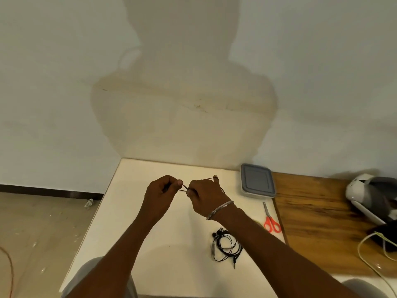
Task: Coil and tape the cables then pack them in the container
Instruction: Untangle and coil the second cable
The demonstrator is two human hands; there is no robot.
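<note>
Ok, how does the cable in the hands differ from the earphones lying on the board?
The cable is held up and stretched between the left hand and right hand; the earphones lie untouched on the white board. The cable shows as one taut strand; the earphones form a loose bundle. Both are thin and dark.

One cam only, on my head, wide-angle, looking fwd and down. My forearms come in from the bottom edge, left hand (161, 190) and right hand (204, 193) meet near frame centre, close to the lens. White board (150, 244) fills the lower middle, wall (64, 82) takes the whole top half, so the tilt's shallow. Floor (43, 222) shows at left, wooden tabletop (318, 222) at right. No 2nd view, nothing shared.
</note>
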